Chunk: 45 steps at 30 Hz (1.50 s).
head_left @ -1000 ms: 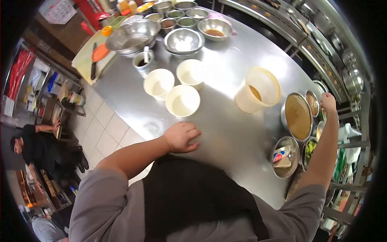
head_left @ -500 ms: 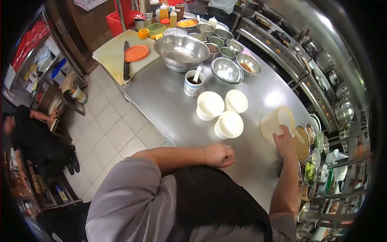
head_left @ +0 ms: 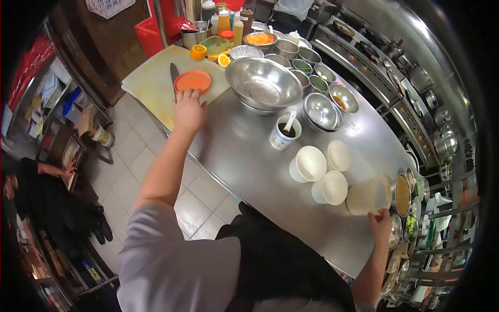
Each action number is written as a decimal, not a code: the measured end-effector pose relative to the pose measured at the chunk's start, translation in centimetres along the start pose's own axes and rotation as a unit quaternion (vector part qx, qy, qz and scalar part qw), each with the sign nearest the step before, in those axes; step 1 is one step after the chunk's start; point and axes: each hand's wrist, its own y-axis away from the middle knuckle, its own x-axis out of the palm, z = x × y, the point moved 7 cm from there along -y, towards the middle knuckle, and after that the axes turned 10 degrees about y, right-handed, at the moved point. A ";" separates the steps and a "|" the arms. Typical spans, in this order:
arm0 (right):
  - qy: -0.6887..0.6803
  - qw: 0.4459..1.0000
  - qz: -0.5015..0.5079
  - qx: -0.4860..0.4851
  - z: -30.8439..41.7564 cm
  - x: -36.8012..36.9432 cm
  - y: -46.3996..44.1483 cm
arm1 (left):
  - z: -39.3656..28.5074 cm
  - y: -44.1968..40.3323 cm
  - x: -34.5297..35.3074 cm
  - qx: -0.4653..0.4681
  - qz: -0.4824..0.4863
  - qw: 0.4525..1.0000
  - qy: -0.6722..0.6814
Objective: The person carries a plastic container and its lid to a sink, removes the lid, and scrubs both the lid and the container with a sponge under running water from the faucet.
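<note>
My left hand (head_left: 189, 111) reaches over the cutting board (head_left: 148, 86), its fingertips at the near edge of an orange round lid (head_left: 193, 81). Beside the lid lies a knife (head_left: 174, 74), its handle hidden by my hand. My right hand (head_left: 381, 221) pinches the rim of a translucent plastic tub (head_left: 361, 196) on the steel table's right side. Left of the tub stand three white paper bowls, the nearest paper bowl (head_left: 329, 188) close to it. A patterned cup (head_left: 284, 134) with dark liquid and a white spoon stands behind them.
A large steel bowl (head_left: 262, 86) and several small metal bowls fill the back of the steel table (head_left: 234, 151). Cut oranges (head_left: 198, 52) and squeeze bottles (head_left: 223, 22) stand beyond the board. Food pans (head_left: 402, 195) line the right edge. Another person (head_left: 57, 197) is at the left.
My left hand has moved from in front of my body to the orange lid, up and left. My right hand has shifted to the near side of the tub's rim. The view has turned left.
</note>
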 end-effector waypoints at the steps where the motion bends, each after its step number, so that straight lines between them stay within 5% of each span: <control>1: 0.017 1.000 0.003 0.020 0.8 -0.6 1.1 | 1.5 -1.1 1.0 0.004 0.008 0.999 -0.041; 6: 0.025 0.999 -0.010 0.029 2.6 -1.7 4.0 | 5.2 -4.3 5.2 -0.058 0.152 0.977 -0.139; 10: 0.045 0.998 -0.027 -0.031 1.5 -1.4 4.9 | 6.7 -5.2 7.1 0.043 0.155 0.948 -0.274; 13: 0.047 0.998 -0.031 0.041 1.7 -2.0 6.8 | 4.4 -3.7 3.4 -0.007 0.080 0.991 -0.108; 14: 0.043 0.996 -0.076 0.031 2.6 -2.9 7.9 | 7.1 -3.7 4.5 0.096 -0.002 0.994 -0.052; 15: 0.070 0.993 -0.100 0.000 2.7 -3.2 8.8 | 6.6 -4.4 3.7 0.060 0.071 0.995 -0.045; 20: 0.044 0.979 -0.195 -0.043 2.3 -6.1 14.9 | -2.0 -1.8 -8.2 0.168 -0.066 0.984 -0.005; 24: 0.023 0.965 -0.253 -0.068 0.7 -9.8 20.1 | -9.5 1.2 -14.5 0.194 -0.086 0.975 0.065; 27: 0.017 0.957 -0.284 -0.063 -1.6 -12.8 25.5 | -16.7 5.0 -18.8 0.304 -0.126 0.937 0.115; 34: -0.018 0.969 -0.246 0.029 -10.8 -16.6 39.6 | -40.1 24.3 -24.3 0.534 -0.053 0.769 0.346; 40: -0.013 0.969 -0.220 0.112 -19.7 -16.2 50.9 | -57.0 48.5 -25.3 0.632 0.188 0.536 0.528; 45: -0.014 0.952 -0.217 0.214 -24.7 -18.3 58.9 | -66.0 61.4 -27.5 0.743 0.266 0.381 0.482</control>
